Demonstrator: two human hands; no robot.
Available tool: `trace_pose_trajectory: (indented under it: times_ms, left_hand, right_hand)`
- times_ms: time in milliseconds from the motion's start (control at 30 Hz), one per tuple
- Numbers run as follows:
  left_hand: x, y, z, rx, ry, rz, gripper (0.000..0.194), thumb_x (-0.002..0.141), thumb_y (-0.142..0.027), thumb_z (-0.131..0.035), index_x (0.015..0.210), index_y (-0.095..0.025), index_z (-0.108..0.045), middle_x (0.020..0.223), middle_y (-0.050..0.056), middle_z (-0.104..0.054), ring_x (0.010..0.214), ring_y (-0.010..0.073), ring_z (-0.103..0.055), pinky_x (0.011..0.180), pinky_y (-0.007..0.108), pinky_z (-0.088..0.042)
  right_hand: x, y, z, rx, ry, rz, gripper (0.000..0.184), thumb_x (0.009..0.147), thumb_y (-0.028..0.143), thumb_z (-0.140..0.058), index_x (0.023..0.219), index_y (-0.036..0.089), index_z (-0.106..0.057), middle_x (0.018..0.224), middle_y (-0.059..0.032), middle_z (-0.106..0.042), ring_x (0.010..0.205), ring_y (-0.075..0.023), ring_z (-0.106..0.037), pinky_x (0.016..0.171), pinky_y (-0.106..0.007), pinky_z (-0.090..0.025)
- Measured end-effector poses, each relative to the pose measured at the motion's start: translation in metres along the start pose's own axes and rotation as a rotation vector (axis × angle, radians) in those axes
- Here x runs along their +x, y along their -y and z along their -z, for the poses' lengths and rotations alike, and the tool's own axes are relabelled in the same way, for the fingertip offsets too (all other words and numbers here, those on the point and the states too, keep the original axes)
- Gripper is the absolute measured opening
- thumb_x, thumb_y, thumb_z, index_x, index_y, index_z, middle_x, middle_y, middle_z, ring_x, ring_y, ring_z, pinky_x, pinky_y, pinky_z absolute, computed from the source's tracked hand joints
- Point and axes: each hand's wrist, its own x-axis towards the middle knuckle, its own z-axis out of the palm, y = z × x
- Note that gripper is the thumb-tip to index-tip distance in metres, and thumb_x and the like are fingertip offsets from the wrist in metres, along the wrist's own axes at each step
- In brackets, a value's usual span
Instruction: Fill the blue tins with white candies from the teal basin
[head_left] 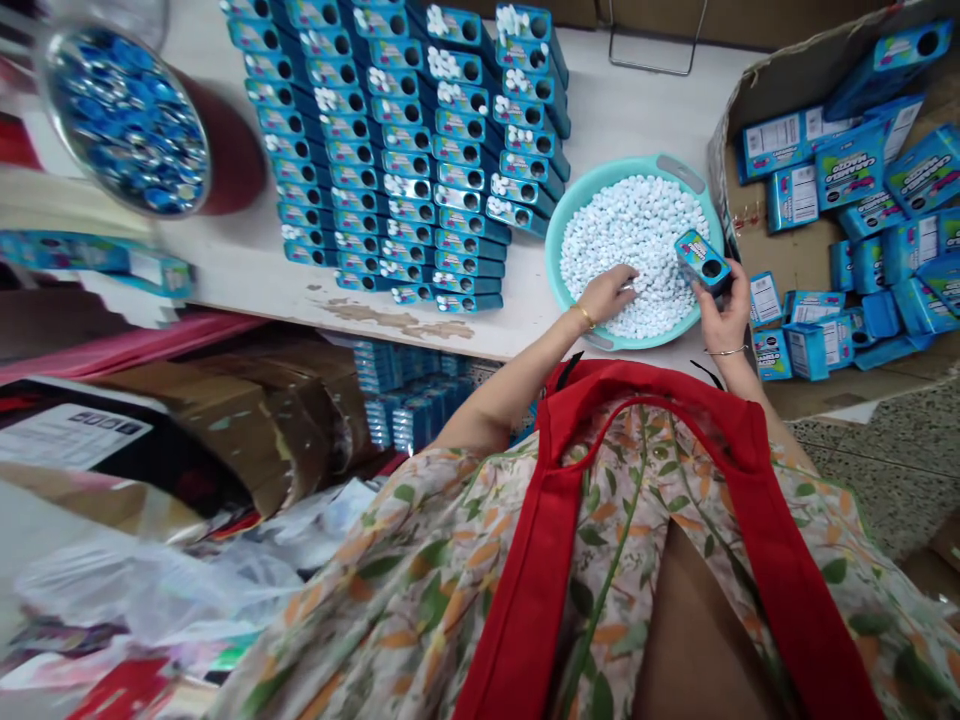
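Note:
A turquoise basin [555, 250] full of small white candies [622, 220] stands on the table in front of me. My left hand [609, 296] is in the candies, its fingers curled among them and their tips partly buried. Over the basin's right side, my right hand [727, 305] grips a small blue candy box [699, 255], tilted, with a dark round hole in its end facing up. To the left of the basin are rows of similar blue boxes [469, 185], standing with their holes up. White candies lie on top of several of them.
A cardboard carton [772, 240] with loose blue boxes stands at the right. A dark red container [225, 150] of shiny blue-wrapped pieces is at the far left. More packed blue boxes [412, 400] sit below the table edge. Plastic bags [165, 590] lie lower left.

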Motion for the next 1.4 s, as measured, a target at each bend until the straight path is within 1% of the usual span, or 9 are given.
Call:
trace_pose_trajectory:
  times_ms: [200,333,500,700,1067,1133,1233,1333,1400]
  left_hand:
    - [-0.050,0.010,0.072,0.023,-0.068,-0.183,0.030,0.104,-0.028,-0.058,0.131,-0.017,-0.066,0.124,0.012,-0.075,0.108,0.0227,-0.069,0.095,0.040,-0.056]
    - [-0.067,-0.020,0.112,0.159,-0.071,-0.260,0.028,0.104,-0.030,-0.059,0.127,-0.019,-0.068,0.120,0.012,-0.075,0.109,0.0254,-0.070,0.093,0.039,-0.056]
    - [-0.071,-0.072,0.133,0.410,0.001,-0.197,0.026,0.104,-0.023,-0.056,0.124,-0.017,-0.072,0.117,0.014,-0.075,0.108,0.0274,-0.072,0.094,0.040,-0.058]
    - [-0.082,-0.111,0.137,0.501,-0.044,-0.178,0.032,0.109,-0.018,-0.046,0.123,-0.018,-0.075,0.105,0.015,-0.074,0.103,0.0285,-0.074,0.089,0.043,-0.060]
    - [-0.081,-0.088,0.124,0.435,-0.087,-0.183,0.030,0.108,-0.019,-0.047,0.122,-0.017,-0.073,0.104,0.015,-0.072,0.102,0.0279,-0.071,0.085,0.040,-0.059]
    - [-0.081,-0.075,0.125,0.419,-0.096,-0.148,0.030,0.107,-0.019,-0.047,0.124,-0.019,-0.072,0.109,0.014,-0.073,0.105,0.0281,-0.071,0.087,0.041,-0.058]
    - [-0.076,-0.034,0.119,0.362,-0.139,-0.064,0.026,0.105,-0.024,-0.055,0.127,-0.023,-0.069,0.119,0.013,-0.073,0.112,0.0298,-0.070,0.090,0.042,-0.057]
    - [-0.060,0.012,0.095,0.327,-0.108,0.071,0.022,0.100,-0.024,-0.062,0.121,-0.023,-0.070,0.121,0.015,-0.073,0.114,0.0344,-0.071,0.089,0.043,-0.056]
    - [-0.042,0.027,0.067,0.328,-0.019,0.145,0.021,0.100,-0.020,-0.062,0.119,-0.020,-0.070,0.124,0.018,-0.073,0.116,0.0360,-0.072,0.089,0.042,-0.054]
  right_hand:
    - [0.003,0.008,-0.001,-0.069,0.033,0.089,0.055,0.103,0.062,-0.061,0.143,0.025,-0.061,0.132,-0.0140,-0.069,0.125,-0.0330,-0.070,0.114,-0.063,-0.060]
    - [0.003,0.016,-0.009,-0.066,0.159,0.140,0.048,0.105,0.053,-0.055,0.144,0.027,-0.063,0.136,-0.0151,-0.069,0.131,-0.0348,-0.067,0.119,-0.065,-0.057]
    - [-0.001,0.017,-0.023,-0.070,0.241,0.185,0.048,0.105,0.050,-0.051,0.146,0.028,-0.062,0.138,-0.0158,-0.070,0.134,-0.0353,-0.066,0.121,-0.066,-0.055]
    - [-0.004,0.017,-0.027,-0.038,0.252,0.185,0.048,0.106,0.050,-0.050,0.148,0.029,-0.059,0.140,-0.0149,-0.069,0.134,-0.0356,-0.066,0.120,-0.067,-0.055]
    - [-0.001,0.012,-0.026,-0.041,0.315,0.219,0.048,0.107,0.051,-0.050,0.148,0.028,-0.060,0.141,-0.0158,-0.070,0.135,-0.0347,-0.066,0.121,-0.064,-0.055]
    - [0.001,0.014,-0.025,-0.046,0.298,0.205,0.047,0.107,0.052,-0.050,0.146,0.028,-0.061,0.139,-0.0156,-0.070,0.134,-0.0346,-0.067,0.120,-0.064,-0.056]
    - [0.003,0.017,-0.019,-0.070,0.246,0.142,0.046,0.106,0.056,-0.051,0.141,0.028,-0.063,0.136,-0.0152,-0.071,0.131,-0.0347,-0.068,0.119,-0.064,-0.057]
    - [0.007,0.019,-0.007,-0.078,0.177,0.105,0.048,0.105,0.061,-0.053,0.138,0.028,-0.065,0.133,-0.0145,-0.071,0.129,-0.0346,-0.069,0.117,-0.063,-0.059]
    - [0.008,0.019,0.000,-0.079,0.121,0.098,0.051,0.104,0.065,-0.055,0.138,0.027,-0.064,0.132,-0.0144,-0.070,0.127,-0.0346,-0.070,0.115,-0.064,-0.060]
